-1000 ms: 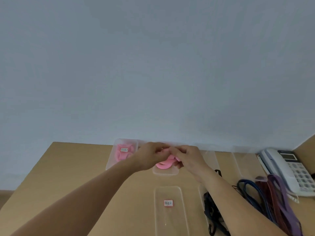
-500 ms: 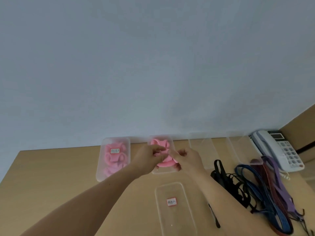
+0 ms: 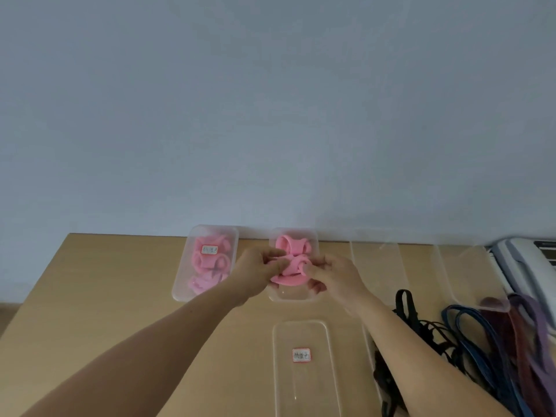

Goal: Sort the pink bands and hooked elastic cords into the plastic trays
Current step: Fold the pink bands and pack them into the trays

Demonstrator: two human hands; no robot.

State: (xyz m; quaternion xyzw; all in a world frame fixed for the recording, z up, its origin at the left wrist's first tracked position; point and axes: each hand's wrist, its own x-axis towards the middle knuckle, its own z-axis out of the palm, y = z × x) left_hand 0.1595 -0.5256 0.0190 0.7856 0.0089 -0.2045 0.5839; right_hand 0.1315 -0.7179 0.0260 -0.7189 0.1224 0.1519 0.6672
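My left hand (image 3: 255,275) and right hand (image 3: 334,279) meet over the middle tray (image 3: 293,297) at my twelve o'clock. Both are grasping the same pink band (image 3: 288,270), pinched from either side between thumb and fingers (image 3: 319,263), low over the tray's near half. I cannot tell whether it already touches the floor of the tray. I judge I need both hands because the band is floppy and would spring open. Kept folded, it should sit inside the walls rather than drape over the rim. Beyond it, at the tray's far end, a looped band (image 3: 290,243) already lies inside.

The left tray (image 3: 180,284), at ten o'clock from my hands, carries a white label (image 3: 209,249) and several pink bands (image 3: 207,266) heaped along its length. The near tray (image 3: 304,386), at six o'clock, shows only its own red-edged label (image 3: 301,355). Two clear trays (image 3: 374,266) stand at two to three o'clock along the wall, and I see nothing in them.

The hooked cords (image 3: 469,323) are not sorted yet. They lie tangled on the tabletop (image 3: 120,296) at four o'clock, black nearest my right forearm, then blue, then purple. They lie just beside the bare trays, which I take to be their destination. A telephone (image 3: 523,260) sits at the right edge, at three o'clock.
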